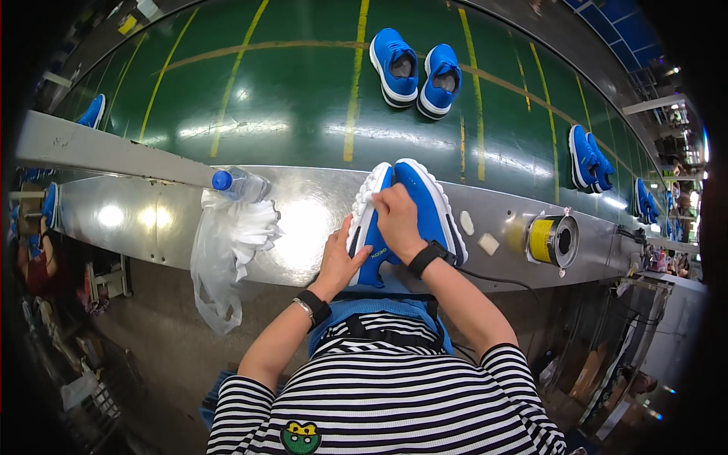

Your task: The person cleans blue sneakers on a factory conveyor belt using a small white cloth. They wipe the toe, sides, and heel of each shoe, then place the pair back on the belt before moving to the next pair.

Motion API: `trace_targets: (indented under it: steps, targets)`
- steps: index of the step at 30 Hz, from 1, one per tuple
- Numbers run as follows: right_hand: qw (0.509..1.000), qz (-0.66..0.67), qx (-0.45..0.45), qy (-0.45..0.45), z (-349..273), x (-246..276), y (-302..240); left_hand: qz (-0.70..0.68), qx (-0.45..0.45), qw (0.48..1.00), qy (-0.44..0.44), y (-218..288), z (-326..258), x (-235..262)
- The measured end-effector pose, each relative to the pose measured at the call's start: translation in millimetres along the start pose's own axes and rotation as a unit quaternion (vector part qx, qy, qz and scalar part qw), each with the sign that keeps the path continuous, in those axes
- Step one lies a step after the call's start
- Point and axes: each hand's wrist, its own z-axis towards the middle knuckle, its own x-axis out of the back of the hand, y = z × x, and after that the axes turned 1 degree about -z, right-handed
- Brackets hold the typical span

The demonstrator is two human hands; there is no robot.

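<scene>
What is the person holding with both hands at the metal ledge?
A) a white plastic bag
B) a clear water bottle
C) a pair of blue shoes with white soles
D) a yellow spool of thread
C: the left hand and right hand both grip the pair of blue shoes, while the water bottle, plastic bag and yellow spool lie untouched.

A shoe factory line: blue shoe pairs (415, 70) ride a green conveyor belt (303, 98) past a steel workbench (303, 220).
</scene>
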Motion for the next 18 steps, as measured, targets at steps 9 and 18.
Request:
trace_targets:
  steps: [9,18]
  targets:
    - [0.976,0.031,-0.005,-0.213,-58.7,22.3,-8.4,0.025,-0.037,0.998,-0.048,0.7,0.3,10.7]
    - [0.985,0.122,-0.105,-0.062,-37.6,43.6,-12.3,-0.182,0.034,0.977,-0.103,-22.8,2.7,17.5]
